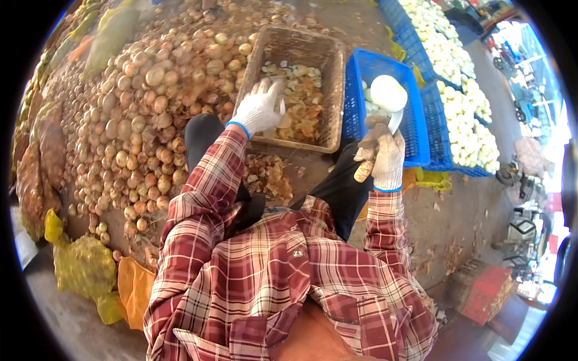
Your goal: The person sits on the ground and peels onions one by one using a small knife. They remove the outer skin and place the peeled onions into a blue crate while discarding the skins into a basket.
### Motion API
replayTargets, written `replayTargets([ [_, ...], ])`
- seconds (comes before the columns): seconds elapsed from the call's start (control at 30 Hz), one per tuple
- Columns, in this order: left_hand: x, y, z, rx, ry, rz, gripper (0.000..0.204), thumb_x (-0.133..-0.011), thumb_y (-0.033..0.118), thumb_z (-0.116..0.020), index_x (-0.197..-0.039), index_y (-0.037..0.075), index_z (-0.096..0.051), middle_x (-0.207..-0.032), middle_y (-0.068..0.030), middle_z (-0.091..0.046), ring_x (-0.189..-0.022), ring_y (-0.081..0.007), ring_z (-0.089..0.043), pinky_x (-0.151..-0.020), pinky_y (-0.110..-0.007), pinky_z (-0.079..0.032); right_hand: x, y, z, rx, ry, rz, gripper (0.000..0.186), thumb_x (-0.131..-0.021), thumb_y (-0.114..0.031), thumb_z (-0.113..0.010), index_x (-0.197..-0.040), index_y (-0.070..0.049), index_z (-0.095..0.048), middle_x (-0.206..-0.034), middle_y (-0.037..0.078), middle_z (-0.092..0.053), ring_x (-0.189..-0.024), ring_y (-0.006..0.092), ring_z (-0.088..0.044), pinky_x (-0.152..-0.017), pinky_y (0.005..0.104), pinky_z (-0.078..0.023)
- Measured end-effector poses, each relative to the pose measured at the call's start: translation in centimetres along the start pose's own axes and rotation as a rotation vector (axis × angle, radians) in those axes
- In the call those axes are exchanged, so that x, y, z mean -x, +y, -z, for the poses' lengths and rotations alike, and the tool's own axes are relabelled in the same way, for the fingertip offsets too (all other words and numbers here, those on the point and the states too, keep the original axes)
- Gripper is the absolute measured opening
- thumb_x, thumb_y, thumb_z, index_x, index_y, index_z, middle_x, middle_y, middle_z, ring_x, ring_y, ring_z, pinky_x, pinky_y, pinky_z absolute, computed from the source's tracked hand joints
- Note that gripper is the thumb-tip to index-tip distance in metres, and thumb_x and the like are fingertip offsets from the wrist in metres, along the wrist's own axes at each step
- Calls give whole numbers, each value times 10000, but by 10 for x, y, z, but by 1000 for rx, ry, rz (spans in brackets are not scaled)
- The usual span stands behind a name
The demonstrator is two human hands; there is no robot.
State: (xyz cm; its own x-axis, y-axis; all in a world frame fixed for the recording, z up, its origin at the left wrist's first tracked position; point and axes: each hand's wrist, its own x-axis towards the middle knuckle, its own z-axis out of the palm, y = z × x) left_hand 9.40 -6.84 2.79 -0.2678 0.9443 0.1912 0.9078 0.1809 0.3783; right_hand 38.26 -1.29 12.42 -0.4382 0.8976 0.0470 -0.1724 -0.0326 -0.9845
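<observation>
1. Right hand [383, 151], gloved, had its fingers wrapped around the pale handle of a knife [395, 123], the blade pointing up and curving to the right.
2. Just above the blade, right of upper centre, was a peeled white onion [388, 94]; it overlapped the blade's tip in view, but I could not tell whether it rested on the knife.
3. Left hand [260, 109], gloved, was spread loosely with fingers apart, over the left side of a brown crate [338, 90] at upper centre; whether it touched the contents I could not tell.
4. Writing, if any, was too small and blurred to make out.
5. Onion skins [299, 126] lay inside the brown crate, and more loose skins [271, 180] were below it, near the frame's centre.
6. Beside that crate, on its right, stood a blue basket [419, 135]; the right hand and knife covered part of it.
7. Unpeeled onions [141, 123] spread across the upper left.
8. Peeled onions [468, 129] filled blue crates [435, 111] at the upper right.
9. A yellow-green sack [84, 268] lay at lower left, and a red box [486, 293] stood at lower right.
</observation>
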Motion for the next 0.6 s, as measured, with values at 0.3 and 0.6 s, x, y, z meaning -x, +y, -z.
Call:
replayTargets([
  [0.3, -15, 87, 23, 1248, 114, 441, 732, -901, 609, -508, -1367, 46, -471, -1295, -161, -566, -1153, -270, -559, -1004, -379, -417, 3, 14, -28, 406, 159, -65, 233, -954, -190, -509, -1058, -2, -598, -714, 79, -655, -583, 178, -661, -467, 294, -534],
  [0.6, -35, 156, 23, 1738, 365, 526, 757, -904, 672, -465, -1238, -6, -507, -1057, -147, -639, -921, -234, -641, -775, -369, -564, 9, 49, -71, 910, 190, -104, 265, -946, -169, -486, -1170, -59, -577, -916, 199, -684, -837, 367, -675, -709, 429, -519],
])
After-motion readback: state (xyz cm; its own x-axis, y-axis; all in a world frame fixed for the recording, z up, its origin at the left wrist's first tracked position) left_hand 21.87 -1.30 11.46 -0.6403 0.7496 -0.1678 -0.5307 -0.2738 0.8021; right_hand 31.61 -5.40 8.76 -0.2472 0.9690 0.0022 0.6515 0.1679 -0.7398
